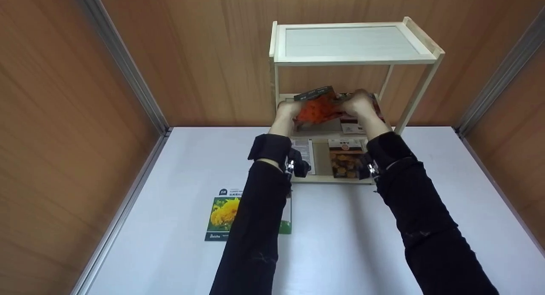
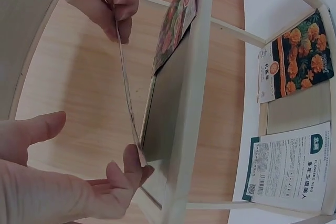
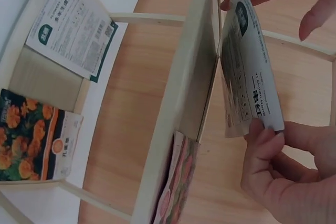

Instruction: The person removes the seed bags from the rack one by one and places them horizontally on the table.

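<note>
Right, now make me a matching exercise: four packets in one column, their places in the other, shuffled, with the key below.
Packets
1. Yellow-flower packet
2. Tilted red-orange packet
3. Orange-flower packet with dark background
4. Packet lying white text side up

Places (sides as in the head view)
a. Bottom tier, right side
b. Between the left hand and the right hand
c. Bottom tier, left side
d. White table, partly hidden by the left sleeve

Pairs: 1-d, 2-b, 3-a, 4-c
</note>
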{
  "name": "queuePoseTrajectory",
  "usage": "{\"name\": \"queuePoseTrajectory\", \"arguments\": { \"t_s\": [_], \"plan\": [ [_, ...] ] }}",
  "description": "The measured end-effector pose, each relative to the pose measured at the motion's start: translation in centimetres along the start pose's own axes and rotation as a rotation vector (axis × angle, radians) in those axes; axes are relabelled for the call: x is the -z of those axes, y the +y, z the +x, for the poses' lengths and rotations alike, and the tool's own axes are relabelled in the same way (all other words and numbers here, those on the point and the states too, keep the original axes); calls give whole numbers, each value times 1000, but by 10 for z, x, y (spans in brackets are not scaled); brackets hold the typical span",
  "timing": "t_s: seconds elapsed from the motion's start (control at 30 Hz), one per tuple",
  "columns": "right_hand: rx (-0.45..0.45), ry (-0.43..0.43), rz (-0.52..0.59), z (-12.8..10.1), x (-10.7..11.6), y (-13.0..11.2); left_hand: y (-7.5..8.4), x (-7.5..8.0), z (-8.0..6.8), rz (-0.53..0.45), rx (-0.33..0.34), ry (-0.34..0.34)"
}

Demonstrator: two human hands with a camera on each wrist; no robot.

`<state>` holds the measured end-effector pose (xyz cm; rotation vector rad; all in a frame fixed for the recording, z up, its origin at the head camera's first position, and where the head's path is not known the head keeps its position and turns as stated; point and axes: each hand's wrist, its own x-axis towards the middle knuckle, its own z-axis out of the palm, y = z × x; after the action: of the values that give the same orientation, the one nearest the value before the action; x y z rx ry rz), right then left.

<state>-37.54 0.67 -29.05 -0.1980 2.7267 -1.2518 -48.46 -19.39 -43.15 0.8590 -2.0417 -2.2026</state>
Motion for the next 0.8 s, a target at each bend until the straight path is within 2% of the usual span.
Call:
{"name": "queuePoseTrajectory", "arguments": {
  "t_s": [0.07, 0.17, 0.23, 0.37, 0.47, 0.53, 0.67, 0.7, 0.77, 0.8],
  "plan": [
    [15, -4, 26, -7, 4, -3, 8, 3, -21, -26, 40, -19],
    [17, -15, 44, -14, 8, -4, 17, 9, -50, -8, 52, -18],
    [40, -27, 68, -15, 11, -3, 21, 14, -64, 29, 40, -20],
    [105, -40, 124, -20, 17, 2, 23, 21, -85, 125, -32, -23],
    [140, -47, 215, -28, 22, 8, 26, 24, -112, 147, -90, -51],
    [146, -53, 298, -35, 23, 11, 24, 26, -124, 135, -167, -77],
    [148, -52, 435, -49, 25, 19, 35, 32, -179, 153, -248, -93],
    [149, -61, 485, -52, 26, 21, 37, 32, -191, 146, -258, -95],
    [153, -81, 579, -58, 26, 27, 44, 35, -226, 137, -252, -86],
    [154, -97, 638, -61, 25, 30, 45, 36, -237, 116, -258, -89]
  ]
}}
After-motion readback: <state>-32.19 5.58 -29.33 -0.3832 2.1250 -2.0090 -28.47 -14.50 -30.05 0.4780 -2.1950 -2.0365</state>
